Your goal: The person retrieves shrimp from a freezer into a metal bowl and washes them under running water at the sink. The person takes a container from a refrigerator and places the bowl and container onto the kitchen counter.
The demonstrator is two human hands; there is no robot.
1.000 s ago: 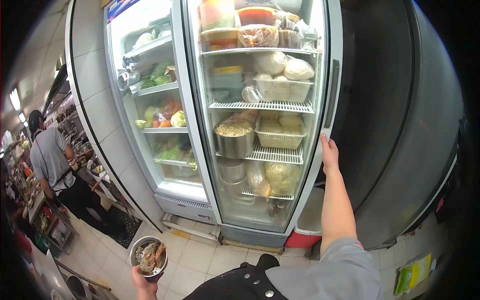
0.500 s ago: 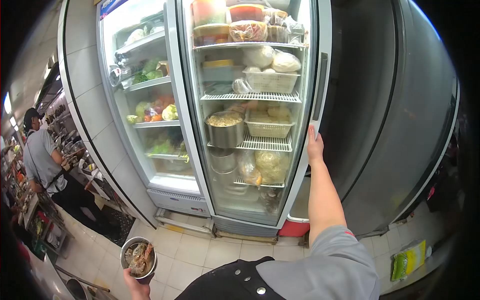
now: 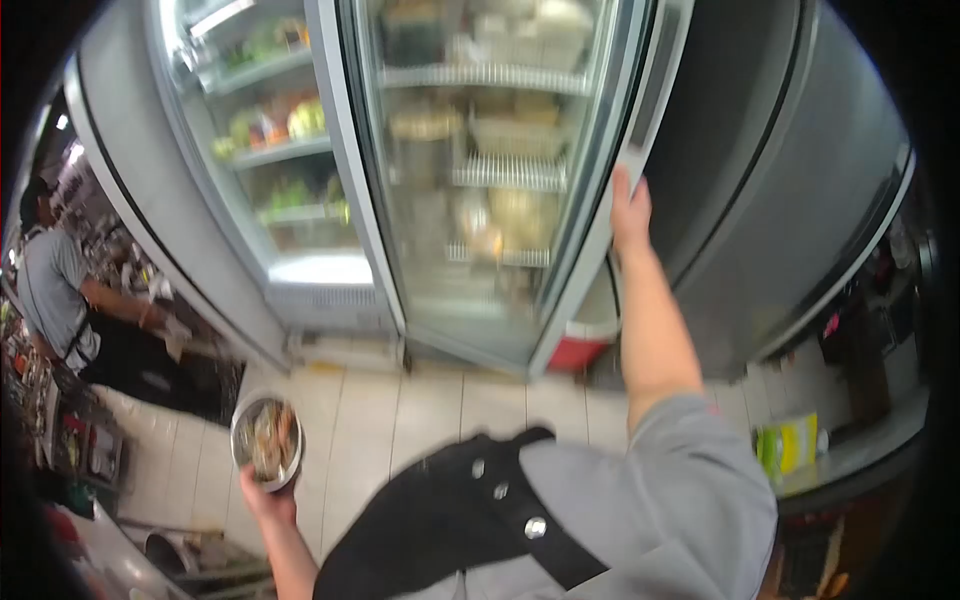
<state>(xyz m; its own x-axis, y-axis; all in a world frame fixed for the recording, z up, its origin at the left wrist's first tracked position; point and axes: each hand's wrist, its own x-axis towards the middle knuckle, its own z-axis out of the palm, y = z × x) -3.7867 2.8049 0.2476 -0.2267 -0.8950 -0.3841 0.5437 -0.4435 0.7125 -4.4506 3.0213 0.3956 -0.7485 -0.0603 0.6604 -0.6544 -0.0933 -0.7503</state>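
Note:
My left hand (image 3: 270, 500) grips a round metal bowl (image 3: 236, 452) from below, its thumb at the rim. Inside the bowl lie shrimp (image 3: 272, 440), some greyish and some orange. My right hand (image 3: 630, 208) is closed on the right edge of a glass fridge door (image 3: 592, 345), below its long dark handle (image 3: 655, 85). The door's bottom corner slants out toward me. Blurred behind the glass are a large metal pot (image 3: 422, 160), a white basket (image 3: 515, 138) and bagged food (image 3: 520, 220) on wire shelves.
A second glass-front fridge (image 3: 345, 150) with vegetables stands to the left. Grey metal cabinets (image 3: 800, 190) are at right. A red container (image 3: 578, 354) sits low behind the door edge. A co-worker (image 3: 60, 270) works at far left. A yellow-green packet (image 3: 785, 447) lies at lower right.
The view has tipped downward, so the fridges sit higher in it. The door's lower right corner has swung outward. My left hand still holds the bowl; the co-worker's arm reaches further right.

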